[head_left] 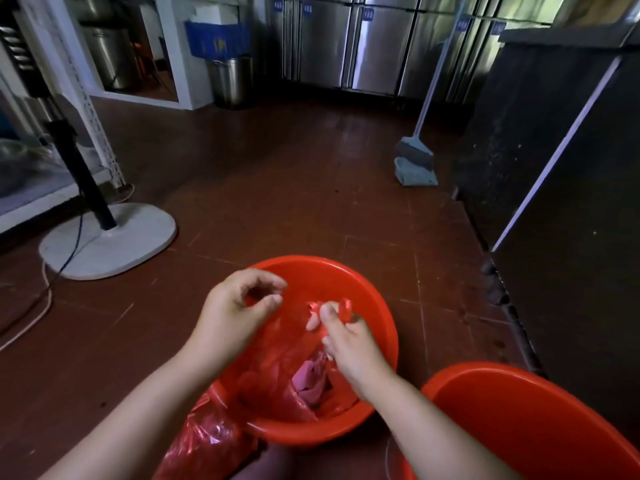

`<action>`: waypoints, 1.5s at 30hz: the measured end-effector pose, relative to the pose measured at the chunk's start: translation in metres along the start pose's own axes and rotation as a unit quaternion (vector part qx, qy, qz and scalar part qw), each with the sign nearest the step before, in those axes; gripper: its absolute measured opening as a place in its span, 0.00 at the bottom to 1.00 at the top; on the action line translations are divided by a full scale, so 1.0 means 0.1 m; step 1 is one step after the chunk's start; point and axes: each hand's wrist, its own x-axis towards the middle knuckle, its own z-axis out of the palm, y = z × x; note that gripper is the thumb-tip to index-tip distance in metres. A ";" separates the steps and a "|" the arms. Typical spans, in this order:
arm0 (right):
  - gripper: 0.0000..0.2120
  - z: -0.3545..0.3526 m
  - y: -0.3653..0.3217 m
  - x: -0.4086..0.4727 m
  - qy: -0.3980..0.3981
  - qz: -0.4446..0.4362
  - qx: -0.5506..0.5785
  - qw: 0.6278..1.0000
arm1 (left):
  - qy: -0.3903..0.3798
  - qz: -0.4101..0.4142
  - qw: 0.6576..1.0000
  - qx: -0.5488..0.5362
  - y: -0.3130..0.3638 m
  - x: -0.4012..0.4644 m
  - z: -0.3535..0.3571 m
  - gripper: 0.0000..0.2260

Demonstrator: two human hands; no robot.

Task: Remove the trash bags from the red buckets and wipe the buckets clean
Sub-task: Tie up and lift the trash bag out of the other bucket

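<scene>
A red bucket (332, 271) stands on the floor right below me, with a thin red trash bag (277, 368) inside it. Part of the bag spills over the near rim to the floor. Something pink (311, 379) shows inside the bag. My right hand (346, 341) pinches a bunched piece of the bag above the bucket's middle. My left hand (235, 306) hovers over the bucket's left rim with thumb and fingers curled in a ring, holding nothing that I can make out. A second red bucket (519, 420) stands at the lower right, and no bag shows in it.
A white fan base (107, 244) with a black pole and cables stands on the brown tile floor to the left. A mop (414, 161) leans at the back right. A dark steel counter (554, 202) runs along the right. A steel pot (232, 81) and steel cabinets stand behind.
</scene>
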 end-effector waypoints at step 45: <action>0.15 -0.26 0.10 0.08 0.098 -0.335 -0.517 0.781 | -0.019 -0.379 0.782 -0.494 -0.34 -0.07 0.57 0.10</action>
